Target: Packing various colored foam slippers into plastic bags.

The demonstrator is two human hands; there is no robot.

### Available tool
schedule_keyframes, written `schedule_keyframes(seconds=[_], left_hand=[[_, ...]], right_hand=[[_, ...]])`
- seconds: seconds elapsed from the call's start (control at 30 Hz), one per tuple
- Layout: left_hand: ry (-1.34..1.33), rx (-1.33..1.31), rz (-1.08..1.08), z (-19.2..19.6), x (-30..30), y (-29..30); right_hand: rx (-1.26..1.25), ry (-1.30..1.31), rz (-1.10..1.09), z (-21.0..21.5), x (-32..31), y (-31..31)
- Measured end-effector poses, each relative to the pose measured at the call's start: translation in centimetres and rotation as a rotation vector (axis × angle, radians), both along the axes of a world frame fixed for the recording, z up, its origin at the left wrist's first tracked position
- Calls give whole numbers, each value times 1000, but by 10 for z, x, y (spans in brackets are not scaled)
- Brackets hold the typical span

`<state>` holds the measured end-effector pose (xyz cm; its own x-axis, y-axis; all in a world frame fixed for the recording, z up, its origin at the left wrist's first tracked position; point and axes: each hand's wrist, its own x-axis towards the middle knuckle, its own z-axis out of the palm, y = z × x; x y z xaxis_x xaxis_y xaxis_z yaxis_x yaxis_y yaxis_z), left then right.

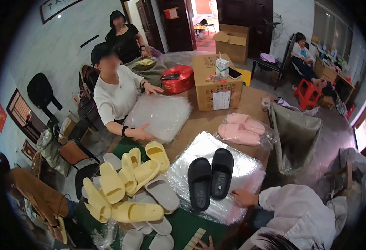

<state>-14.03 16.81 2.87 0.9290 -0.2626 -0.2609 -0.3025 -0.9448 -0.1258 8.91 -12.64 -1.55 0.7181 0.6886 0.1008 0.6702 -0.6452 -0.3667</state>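
At the lower edge a hand shows only its spread fingers beside a cream strip marked into sections (195, 239); it appears to be my right hand (205, 245), its wrist cut off by the frame. My left hand is out of view. Ahead lies a heap of yellow slippers (138, 211) and grey slippers (163, 192) on a green surface (182, 225). To its right, a pair of black slippers (211, 177) rests on a stack of shiny clear plastic bags (193, 156). A white-sleeved co-worker's hand (245, 198) touches that stack.
Across the table a co-worker in white (115, 89) has both hands at another plastic bag stack (160, 114). Bagged pink slippers (243, 129), a carton (216, 87) and a red ribbon roll (178, 79) stand farther off. An open sack (295, 137) is at right.
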Motion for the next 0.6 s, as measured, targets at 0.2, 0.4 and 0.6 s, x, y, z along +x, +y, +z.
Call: schedule_keyframes(seconds=[0.2, 0.4, 0.6], left_hand=[[103, -48, 32, -13, -2, -6], [14, -225, 38, 16, 49, -32], [-92, -841, 170, 37, 103, -87]], right_hand=[[-85, 330, 7, 28, 17, -11], [-154, 456, 259, 40, 35, -7], [-38, 637, 663, 7, 49, -15]])
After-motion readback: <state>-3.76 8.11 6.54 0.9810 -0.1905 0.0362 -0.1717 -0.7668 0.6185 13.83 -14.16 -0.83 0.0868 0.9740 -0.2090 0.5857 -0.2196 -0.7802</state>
